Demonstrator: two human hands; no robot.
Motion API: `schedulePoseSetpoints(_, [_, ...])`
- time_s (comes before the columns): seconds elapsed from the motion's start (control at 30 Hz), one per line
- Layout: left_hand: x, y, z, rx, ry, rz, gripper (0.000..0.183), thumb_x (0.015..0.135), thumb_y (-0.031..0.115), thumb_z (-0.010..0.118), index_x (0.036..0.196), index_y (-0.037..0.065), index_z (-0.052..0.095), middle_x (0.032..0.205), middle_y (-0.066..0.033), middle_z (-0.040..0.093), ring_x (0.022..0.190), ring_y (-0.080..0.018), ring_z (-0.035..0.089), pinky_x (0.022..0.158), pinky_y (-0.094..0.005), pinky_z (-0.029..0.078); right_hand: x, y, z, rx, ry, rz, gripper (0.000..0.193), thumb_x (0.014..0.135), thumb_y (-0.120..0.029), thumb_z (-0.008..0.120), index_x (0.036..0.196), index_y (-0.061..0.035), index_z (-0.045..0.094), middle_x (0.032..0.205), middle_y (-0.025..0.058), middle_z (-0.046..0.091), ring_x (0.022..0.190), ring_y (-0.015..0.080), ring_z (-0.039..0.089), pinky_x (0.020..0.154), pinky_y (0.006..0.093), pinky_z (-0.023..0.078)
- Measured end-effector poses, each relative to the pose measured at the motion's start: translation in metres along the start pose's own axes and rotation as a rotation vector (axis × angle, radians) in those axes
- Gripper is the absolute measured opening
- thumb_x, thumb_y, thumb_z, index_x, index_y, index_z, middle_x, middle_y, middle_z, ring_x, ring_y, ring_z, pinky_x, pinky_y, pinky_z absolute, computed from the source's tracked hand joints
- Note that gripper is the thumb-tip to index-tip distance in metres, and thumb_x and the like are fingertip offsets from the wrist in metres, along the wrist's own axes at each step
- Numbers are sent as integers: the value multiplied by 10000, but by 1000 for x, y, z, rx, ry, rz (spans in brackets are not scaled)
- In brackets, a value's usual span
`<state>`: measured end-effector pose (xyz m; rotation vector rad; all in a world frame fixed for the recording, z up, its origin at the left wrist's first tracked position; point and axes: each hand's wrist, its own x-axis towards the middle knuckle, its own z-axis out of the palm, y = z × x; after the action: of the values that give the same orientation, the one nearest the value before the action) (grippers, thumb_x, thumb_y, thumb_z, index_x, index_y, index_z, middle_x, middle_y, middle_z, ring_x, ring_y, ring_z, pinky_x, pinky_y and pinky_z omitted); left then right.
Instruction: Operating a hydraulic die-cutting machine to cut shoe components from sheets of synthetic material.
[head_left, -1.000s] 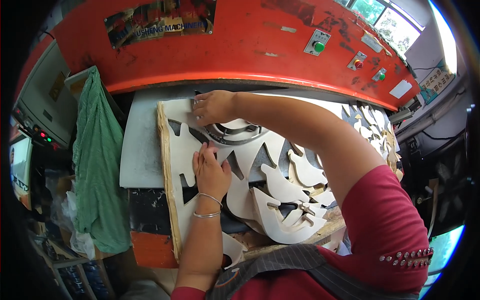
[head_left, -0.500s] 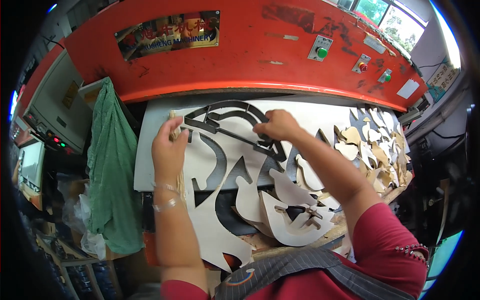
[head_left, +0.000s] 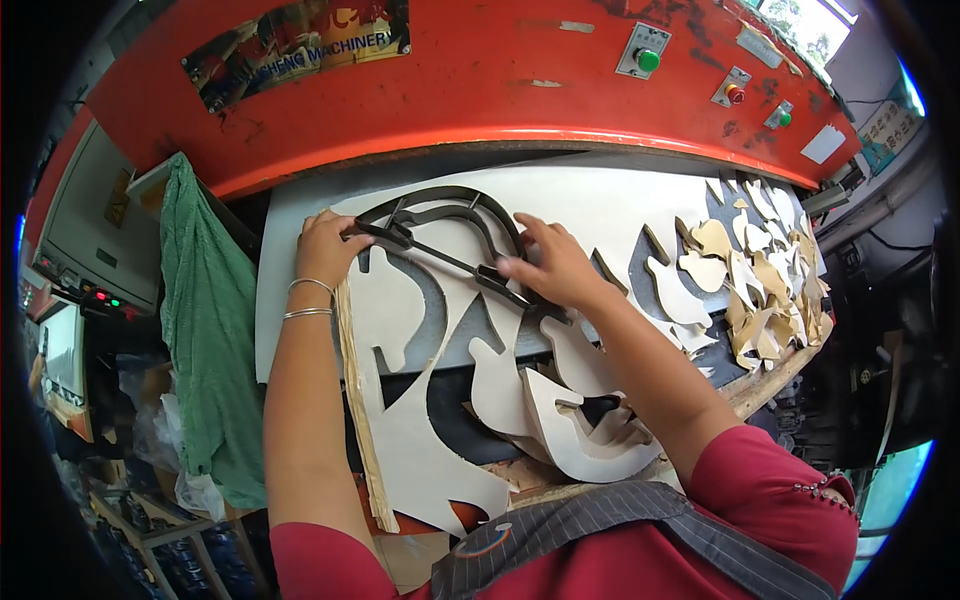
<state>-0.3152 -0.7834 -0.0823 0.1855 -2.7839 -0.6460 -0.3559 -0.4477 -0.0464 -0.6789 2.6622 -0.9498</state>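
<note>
A black steel cutting die (head_left: 437, 253), a curved outline with inner cross-bars, lies on a pale sheet of layered material (head_left: 590, 195) on the press bed. The fingers of my left hand (head_left: 328, 248) are closed on the die's left corner. At its right end, my right hand (head_left: 556, 265) holds the rim between thumb and fingers. Just below the die, a cut curved piece (head_left: 392, 305) rests inside its cut-out. More pale cut pieces (head_left: 590, 440) are stacked loosely near the front edge.
The red press beam (head_left: 480, 100) spans the back, with green buttons (head_left: 648, 61) and a red button (head_left: 735, 94). Many scraps (head_left: 765, 300) are heaped at the right. A green cloth (head_left: 205, 330) hangs at the left, beside a grey control cabinet (head_left: 100, 210).
My left hand has come down from beside the die onto its left corner. The die has shifted slightly left and lies flatter on the sheet. The view has moved a little.
</note>
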Motion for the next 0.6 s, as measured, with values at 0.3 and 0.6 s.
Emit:
schedulePoseSetpoints(0.3, [18,-7,-7,-91,-135,-41,251,627,222,787,809,61,724,786,-107,630,738,-278,575,699,-358,445,-27,25,-6,-52,-225,-359,953,669,-339,791,1439,-83,289,1435,225,351,1336,330,341,1140,441,170])
schedulePoseSetpoints(0.6, [19,-24,-5,-235,-155,-8,208,657,175,766,803,37,709,760,-96,610,735,-250,571,686,-324,447,-27,21,-1,-116,-162,-351,920,679,-349,775,1425,-86,305,1421,209,379,1338,314,340,1123,453,199])
